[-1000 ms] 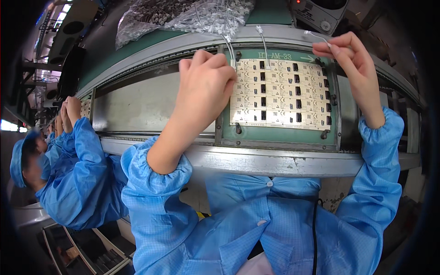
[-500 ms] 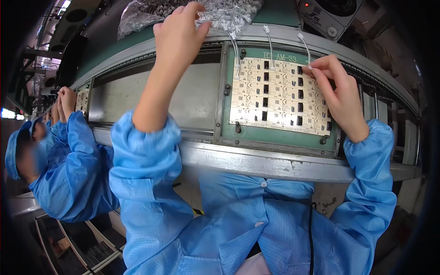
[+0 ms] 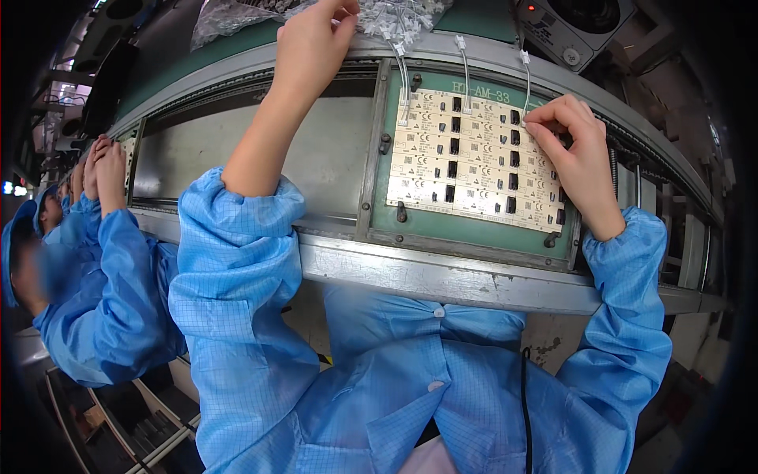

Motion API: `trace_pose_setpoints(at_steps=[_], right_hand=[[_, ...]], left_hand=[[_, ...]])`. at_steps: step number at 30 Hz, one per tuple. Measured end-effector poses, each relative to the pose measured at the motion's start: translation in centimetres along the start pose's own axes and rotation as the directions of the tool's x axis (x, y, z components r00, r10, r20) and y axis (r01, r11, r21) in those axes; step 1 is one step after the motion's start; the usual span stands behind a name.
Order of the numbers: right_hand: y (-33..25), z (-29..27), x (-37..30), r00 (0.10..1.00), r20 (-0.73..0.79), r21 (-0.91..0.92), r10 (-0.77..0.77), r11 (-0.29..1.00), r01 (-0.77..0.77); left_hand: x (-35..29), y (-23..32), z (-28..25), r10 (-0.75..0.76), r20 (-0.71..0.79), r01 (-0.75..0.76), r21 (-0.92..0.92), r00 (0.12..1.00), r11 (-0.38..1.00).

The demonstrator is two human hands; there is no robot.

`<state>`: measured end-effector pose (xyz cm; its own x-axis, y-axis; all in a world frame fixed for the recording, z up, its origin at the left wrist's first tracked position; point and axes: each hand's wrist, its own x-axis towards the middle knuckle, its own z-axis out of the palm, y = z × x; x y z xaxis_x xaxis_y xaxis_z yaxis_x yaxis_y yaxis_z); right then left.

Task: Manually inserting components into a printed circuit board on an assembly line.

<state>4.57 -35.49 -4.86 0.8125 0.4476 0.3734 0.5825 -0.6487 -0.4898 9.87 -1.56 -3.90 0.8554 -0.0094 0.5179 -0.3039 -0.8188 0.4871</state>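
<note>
A cream circuit board panel (image 3: 430,170) lies on a green fixture plate (image 3: 474,223) in a metal frame. Several short white cables with plug ends run from its upper part over the rail, among them a middle cable (image 3: 466,67). My right hand (image 3: 575,150) rests over the panel's upper right, thumb and forefinger closed on the lower end of the right-hand cable (image 3: 527,83). Up at the top edge, my left hand (image 3: 314,39) is beside a heap of white plug cables (image 3: 399,22), its fingers curled and thumb apart; nothing shows between them.
A metal rail (image 3: 450,272) runs along the near side of the line. Left of the fixture lies a metal plate (image 3: 316,174). A co-worker in blue (image 3: 110,292) works at far left. A fan-like machine (image 3: 572,31) stands at upper right.
The view has shifted slightly. My left hand's thumb and forefinger have drawn closer together near the heap. The right-hand cable stands straighter, with my right fingers still at its lower end.
</note>
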Motion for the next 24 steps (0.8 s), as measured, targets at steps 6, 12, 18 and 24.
trace_pose_setpoints(at_steps=[6,12,18,24], right_hand=[[-0.1,0.4,0.2,0.999,-0.042,-0.010,-0.014,1.000,0.014],[-1.1,-0.6,0.4,0.992,-0.027,-0.189,-0.124,0.975,0.116],[-3.0,-1.3,-0.2,0.972,0.087,-0.301,-0.217,0.925,0.234],[-2.7,-3.2,1.6,0.962,0.223,-0.269,-0.159,0.938,0.218]], left_hand=[[0.4,0.5,-2.4,-0.236,0.060,0.208,-0.708,0.970,0.675],[0.1,1.5,-4.3,-0.162,-0.071,0.120,-0.406,0.984,0.906],[-3.0,3.1,-5.2,0.249,-0.090,-0.228,0.190,0.964,0.955],[-7.1,5.7,-4.6,0.398,-0.050,-0.351,0.379,0.916,0.856]])
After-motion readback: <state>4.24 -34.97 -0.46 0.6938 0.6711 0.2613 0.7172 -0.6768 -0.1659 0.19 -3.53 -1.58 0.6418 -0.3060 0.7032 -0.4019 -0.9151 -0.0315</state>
